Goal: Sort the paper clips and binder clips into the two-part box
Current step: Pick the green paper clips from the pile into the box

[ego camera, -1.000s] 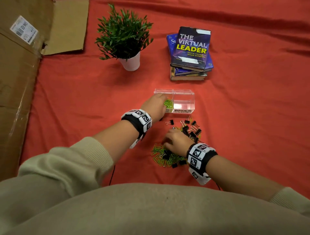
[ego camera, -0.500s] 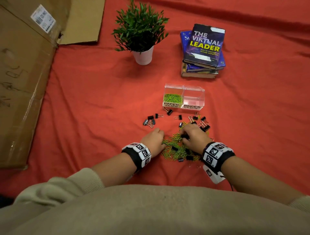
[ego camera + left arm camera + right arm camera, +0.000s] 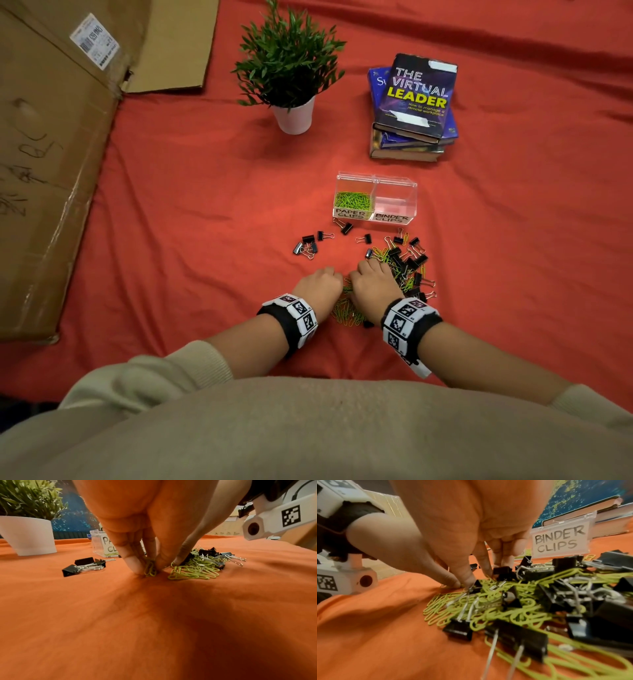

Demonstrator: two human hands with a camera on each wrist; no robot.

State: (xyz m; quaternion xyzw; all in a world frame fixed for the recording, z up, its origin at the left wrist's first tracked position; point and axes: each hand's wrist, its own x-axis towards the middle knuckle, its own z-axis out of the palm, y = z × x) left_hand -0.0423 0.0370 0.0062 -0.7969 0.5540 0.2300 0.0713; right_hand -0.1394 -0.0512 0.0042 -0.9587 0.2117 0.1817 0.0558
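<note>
Left wrist view: a few green wire paper clips (image 3: 150, 568) are pinched by the left hand (image 3: 137, 520) against soft red cloth (image 3: 154, 628). Glossy black binder clips (image 3: 505, 632) (folded steel, wire handles) are touched by the right hand (image 3: 462, 513), fingers curled; a grip cannot be told.

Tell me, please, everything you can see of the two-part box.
The two-part box is clear plastic, open-topped, upright on the red cloth, in front of the books. A wall divides it. Its left part, labelled PAPER CLIPS, holds green paper clips; its right part, labelled BINDER CLIPS, looks empty. Neither hand touches it.
</note>
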